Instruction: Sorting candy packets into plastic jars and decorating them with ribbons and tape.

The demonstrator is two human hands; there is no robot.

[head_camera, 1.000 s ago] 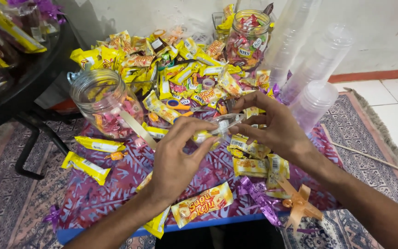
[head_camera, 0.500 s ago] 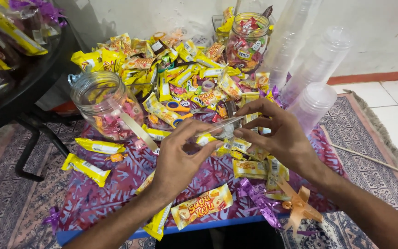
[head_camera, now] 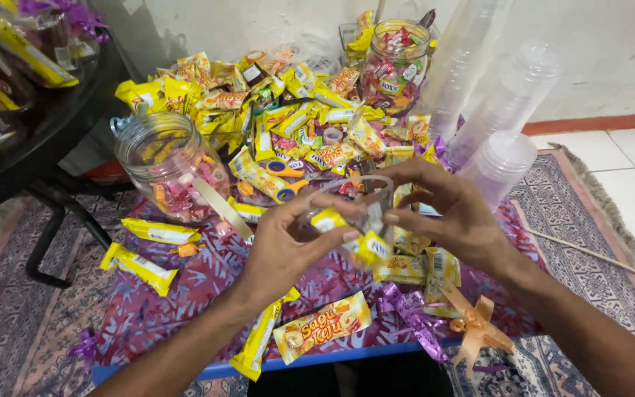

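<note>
A clear plastic cup (head_camera: 358, 200) is held above a low table covered with a purple patterned cloth (head_camera: 185, 294). My left hand (head_camera: 284, 254) grips the cup from the left and below. My right hand (head_camera: 453, 213) wraps it from the right, fingers over the rim. Small yellow snack packets (head_camera: 330, 219) sit in the cup, and another yellow packet (head_camera: 373, 250) shows at its lower side by my left thumb.
A big heap of yellow snack packets (head_camera: 273, 110) fills the table's back. A glass candy jar (head_camera: 163, 173) stands left, another jar (head_camera: 397, 62) at the back, stacked clear cups (head_camera: 497, 117) right. Scissors (head_camera: 282, 170), ribbons (head_camera: 472, 327) and a black table (head_camera: 31, 132) lie around.
Both hands have closed in around the cup and lifted it toward the camera. The yellow packets now show inside the cup.
</note>
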